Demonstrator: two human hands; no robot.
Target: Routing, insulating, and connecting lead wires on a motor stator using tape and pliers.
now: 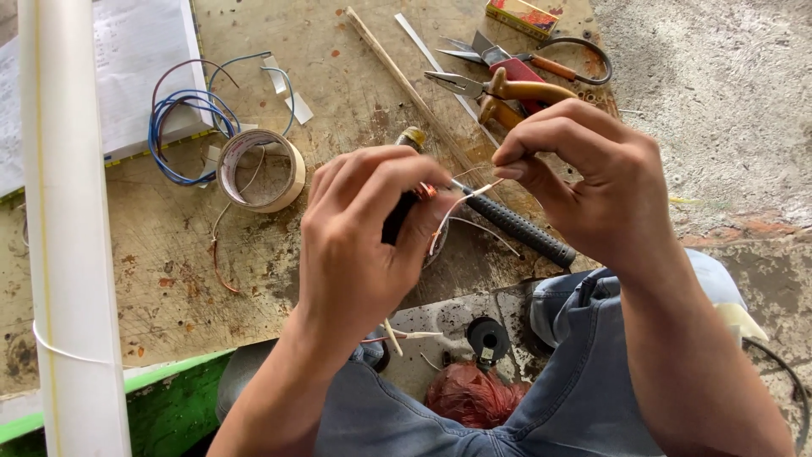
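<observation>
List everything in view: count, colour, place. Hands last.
thin wires: a few, white and copper, pinched between both hands
tape roll: 1, tan, on the board left of the hands
wire loops: a bundle, blue with some red, upper left by the tape roll
pliers: 1, orange handles, top centre
scissors: 1, orange and dark handles, behind the pliers
black-grip tool: 1, black, under the right hand
white pipe: 1, white, upright at far left
small box: 1, yellow-red, top edge
copper wire tangle: 1, reddish, between the knees
board: 1, worn brown
left hand: centre, fingertips on the wires
right hand: centre right, pinching the wires
</observation>
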